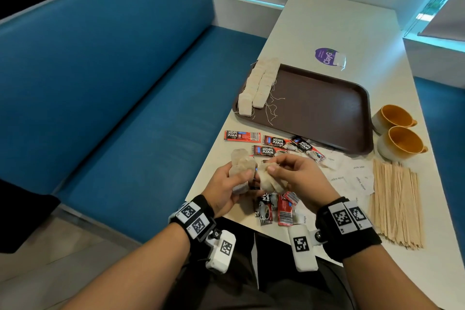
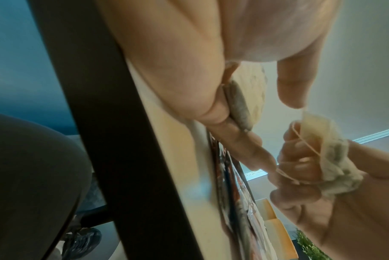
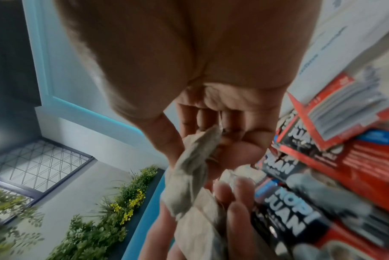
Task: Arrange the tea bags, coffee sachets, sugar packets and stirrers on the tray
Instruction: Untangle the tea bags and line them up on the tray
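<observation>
Left hand (image 1: 227, 184) fingers (image 1: 247, 174) clamp tea bags (image 1: 240, 162); right hand (image 1: 299, 177) pinches another.

Head cam looks down and forward over the table (image 1: 334, 33), taking in the full tray (image 1: 314, 108). Left wrist cam sits below the table edge (image 2: 122, 140), very close, facing up along the fingers (image 2: 293, 88). Right wrist cam is equally close, facing past the palm. All three share the held tea bags (image 1: 242, 166).

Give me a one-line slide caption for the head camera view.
Both hands hold tea bags above scattered coffee sachets; two rows already line the brown tray.
</observation>
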The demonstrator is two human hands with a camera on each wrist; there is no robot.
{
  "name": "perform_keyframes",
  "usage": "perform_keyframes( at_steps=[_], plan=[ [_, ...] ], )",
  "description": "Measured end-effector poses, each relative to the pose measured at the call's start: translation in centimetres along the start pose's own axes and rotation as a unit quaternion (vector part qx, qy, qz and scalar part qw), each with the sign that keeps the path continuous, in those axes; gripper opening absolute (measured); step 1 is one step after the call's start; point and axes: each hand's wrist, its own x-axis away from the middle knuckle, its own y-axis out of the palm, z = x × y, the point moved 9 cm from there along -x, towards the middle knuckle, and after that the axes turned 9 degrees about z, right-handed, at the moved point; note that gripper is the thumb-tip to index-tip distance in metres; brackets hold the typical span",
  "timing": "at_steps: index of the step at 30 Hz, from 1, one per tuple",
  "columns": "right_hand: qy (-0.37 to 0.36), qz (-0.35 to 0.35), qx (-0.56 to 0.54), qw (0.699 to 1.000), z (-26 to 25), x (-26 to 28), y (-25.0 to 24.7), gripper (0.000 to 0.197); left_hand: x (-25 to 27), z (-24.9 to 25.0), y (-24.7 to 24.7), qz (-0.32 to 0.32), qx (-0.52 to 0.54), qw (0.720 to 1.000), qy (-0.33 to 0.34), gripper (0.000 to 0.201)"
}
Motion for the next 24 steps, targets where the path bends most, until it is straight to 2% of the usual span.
perform_keyframes(
  at_steps=[2,8,15,17,20,24],
  plan=[
    [0.004,0.001,0.024,1.000,0.4,0.2,0.6,0.006,0.0,-0.2,0.1,-0.006,-0.011,1.000,-0.003,0.050],
    [-0.017,0.062,0.016,0.998,0.5,0.5,0.7,0.010,0.4,-0.4,0.6,-0.022,-0.017,0.999,-0.020,0.031],
    [0.017,0.065,-0.043,0.997,1.0,0.9,0.6,0.019,0.0,-0.6,-0.4,0.006,-0.059,0.998,-0.013,0.028],
    [0.028,0.071,-0.057,0.995,1.3,0.7,0.2,0.019,0.0,-0.5,-0.4,0.011,-0.062,0.998,-0.007,0.032],
    [0.034,0.084,-0.036,0.995,1.6,0.5,-0.9,0.018,0.1,-0.3,-0.3,0.016,-0.056,0.998,-0.008,0.041],
    [0.023,0.079,-0.011,0.997,0.9,0.5,-2.4,0.013,0.0,-0.2,-0.2,0.011,-0.026,0.999,-0.015,0.039]
  ],
)
